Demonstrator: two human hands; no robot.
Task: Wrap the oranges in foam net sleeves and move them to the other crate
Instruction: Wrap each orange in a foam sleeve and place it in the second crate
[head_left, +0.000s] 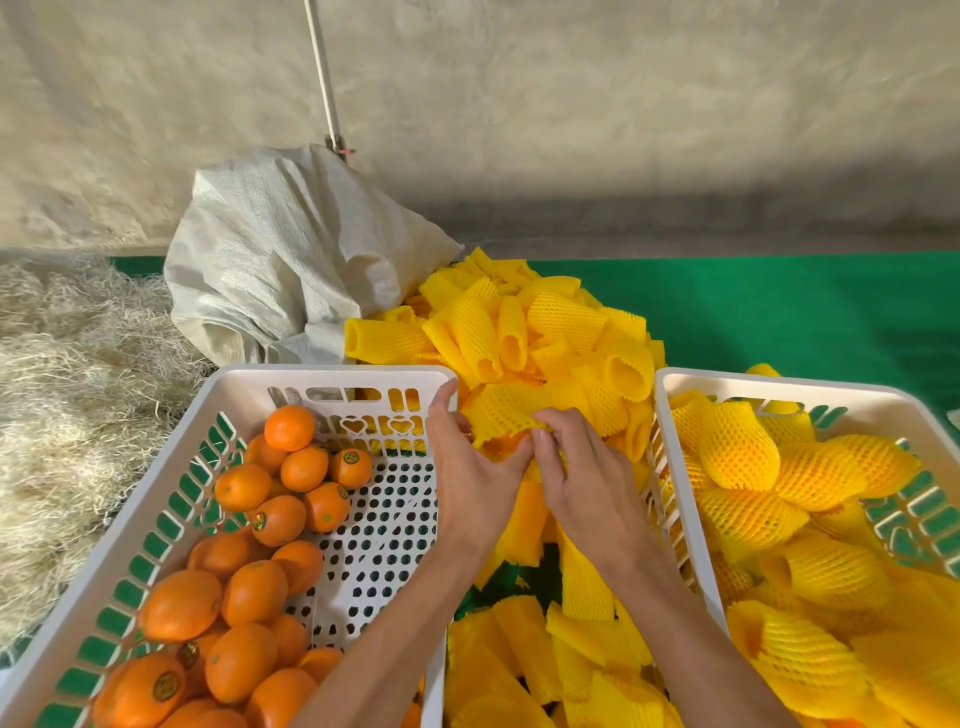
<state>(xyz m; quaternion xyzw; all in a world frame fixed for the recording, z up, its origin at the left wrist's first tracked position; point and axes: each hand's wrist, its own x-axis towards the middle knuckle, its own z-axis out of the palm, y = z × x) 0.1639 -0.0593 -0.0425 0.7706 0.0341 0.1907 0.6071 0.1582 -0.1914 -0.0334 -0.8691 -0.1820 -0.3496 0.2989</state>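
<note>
Both hands meet over the gap between the crates, working one yellow foam net sleeve (506, 418). The left hand (470, 467) and right hand (582, 470) each have a grip clenched on its lower edge, the sleeve rising just above the fingers, with a bit of orange showing under it. Left of the sleeve sits the white crate (156, 525) of bare oranges (254, 592); right of it, the second crate (675, 447) holds wrapped ones (737, 447). Behind the sleeve, a heap of loose sleeves (540, 322) on the green worktop (779, 306), a white sack (280, 260), straw (67, 364), and a rough plaster wall (571, 104).
</note>
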